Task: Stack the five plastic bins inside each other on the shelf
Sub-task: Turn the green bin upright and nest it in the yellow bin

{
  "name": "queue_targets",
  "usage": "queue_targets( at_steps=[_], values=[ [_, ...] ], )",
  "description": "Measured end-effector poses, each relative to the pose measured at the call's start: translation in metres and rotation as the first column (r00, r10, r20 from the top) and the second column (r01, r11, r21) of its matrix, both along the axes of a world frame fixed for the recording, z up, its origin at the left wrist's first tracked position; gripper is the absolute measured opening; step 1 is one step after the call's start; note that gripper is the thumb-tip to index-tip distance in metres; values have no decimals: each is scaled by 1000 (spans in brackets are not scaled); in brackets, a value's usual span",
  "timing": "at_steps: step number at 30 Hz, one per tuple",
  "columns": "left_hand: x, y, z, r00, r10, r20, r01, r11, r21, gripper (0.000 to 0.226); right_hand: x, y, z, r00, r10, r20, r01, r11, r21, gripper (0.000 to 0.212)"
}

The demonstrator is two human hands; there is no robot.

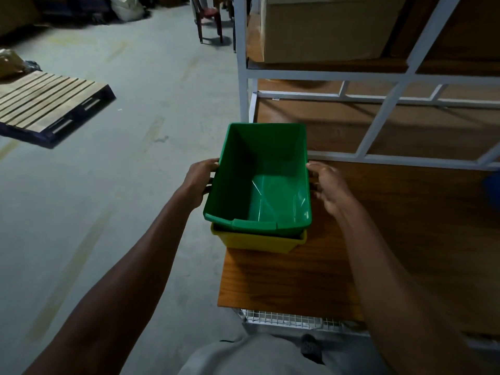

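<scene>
A green plastic bin (259, 180) sits partly nested in a yellow bin (259, 243) on the wooden shelf board (270, 280), near its left edge. The green bin is tilted, its left side raised above the yellow rim. My left hand (200, 182) grips the green bin's left rim, fingers curled under it. At the right rim, my right hand (328, 188) holds the bin with the thumb on top and the fingers down its side. A blue object (492, 185), perhaps another bin, shows at the far right edge.
White metal shelf frame (378, 125) rises behind the bins, with a cardboard box (324, 31) on an upper level. A wooden pallet (46, 104) lies on the concrete floor at left. A chair (208, 20) stands far back. Wire mesh (284, 319) runs below the board.
</scene>
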State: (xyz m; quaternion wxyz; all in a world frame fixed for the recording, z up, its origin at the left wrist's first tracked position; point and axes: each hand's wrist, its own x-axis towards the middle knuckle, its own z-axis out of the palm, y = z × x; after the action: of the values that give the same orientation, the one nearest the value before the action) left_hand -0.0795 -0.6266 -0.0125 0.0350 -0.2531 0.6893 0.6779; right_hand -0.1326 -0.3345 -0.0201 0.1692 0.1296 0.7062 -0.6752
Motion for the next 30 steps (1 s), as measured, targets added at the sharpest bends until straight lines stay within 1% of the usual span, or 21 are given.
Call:
queue_targets(
  at_steps=[5,11,15,19,30],
  values=[
    [1,0,-13,1000,-10,25,10,1000,0,48,0,1,-14,999,16,37,-16,1000,8,34],
    [1,1,-15,999,-24,22,24,1000,-1,51,-1,6,-29,997,4,82,-6,1000,16,50],
    [0,1,-17,1000,-26,16,26,1000,-7,53,-1,8,-32,996,11,89,-12,1000,8,55],
    [1,1,-21,1000,-30,10,30,999,-20,51,-2,6,-32,996,13,85,-14,1000,11,49],
    [3,1,-27,1000,-29,9,29,999,-34,50,-1,4,-34,998,11,68,-13,1000,24,46]
  ],
)
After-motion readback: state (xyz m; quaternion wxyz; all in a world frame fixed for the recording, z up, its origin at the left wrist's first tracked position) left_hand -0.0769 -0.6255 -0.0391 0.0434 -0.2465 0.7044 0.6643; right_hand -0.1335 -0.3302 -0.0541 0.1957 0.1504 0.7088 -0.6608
